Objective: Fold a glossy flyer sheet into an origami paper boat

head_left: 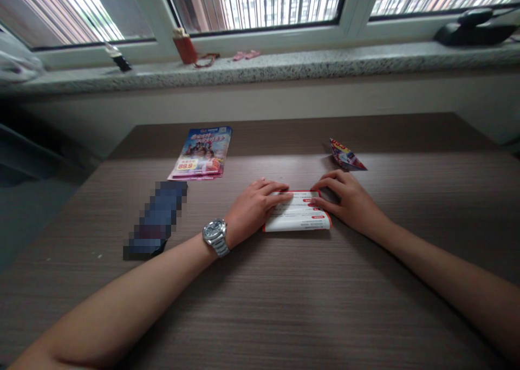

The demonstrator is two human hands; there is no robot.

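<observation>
A folded paper leaflet [298, 218] lies on the table in front of me, its white printed side with red labels facing up. My left hand [262, 199] rests on its left part with fingers stretched out flat, a metal watch [215, 234] on the wrist. At the leaflet's right side, my right hand [341, 199] has its thumb on the paper and its fingertips at the far right corner, with a gap between thumb and fingers. Just beyond that hand stands a small folded paper piece [345, 156], colourful and pointed.
A stack of colourful flyers [203, 153] lies at the back left of the brown table [284, 294]. Nearer, left of my left forearm, is a pixelated dark flat object [156, 218]. The stone windowsill [284, 65] holds a red item [184, 46] and a black device [473, 28].
</observation>
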